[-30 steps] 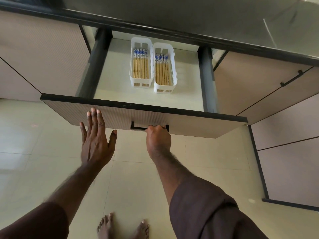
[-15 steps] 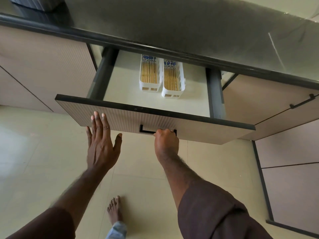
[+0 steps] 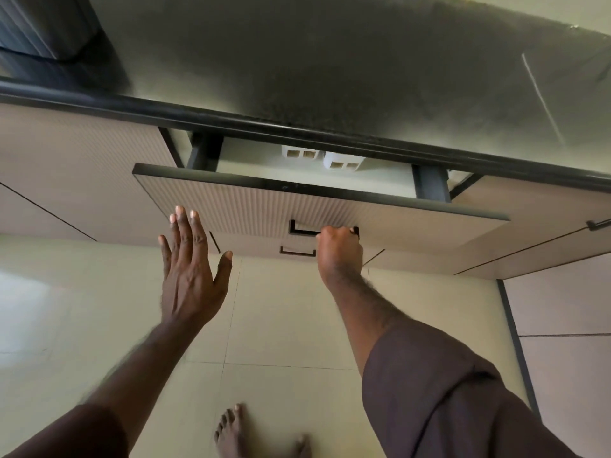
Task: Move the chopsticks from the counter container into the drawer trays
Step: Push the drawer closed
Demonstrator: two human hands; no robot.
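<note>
The drawer (image 3: 251, 206) stands only a little way out from under the dark counter (image 3: 330, 77). Two white trays sit side by side inside it, the left tray (image 3: 299, 153) and the right tray (image 3: 344, 163), with only their near ends showing; the chopsticks in them are hidden under the counter edge. My right hand (image 3: 339, 251) is closed around the black drawer handle (image 3: 299, 230). My left hand (image 3: 190, 269) is flat with fingers spread, its fingertips at the drawer front's lower left edge.
A grey ribbed container (image 3: 36, 24) stands on the counter at the top left. A lower drawer's handle (image 3: 297, 252) shows just beneath. Closed beige cabinet fronts flank the drawer on both sides. My bare feet (image 3: 231, 431) stand on the pale tiled floor.
The drawer has slid inward, so most of both trays and all the chopsticks have gone under the counter. Both hands moved forward with the drawer front, and the view tilted up.
</note>
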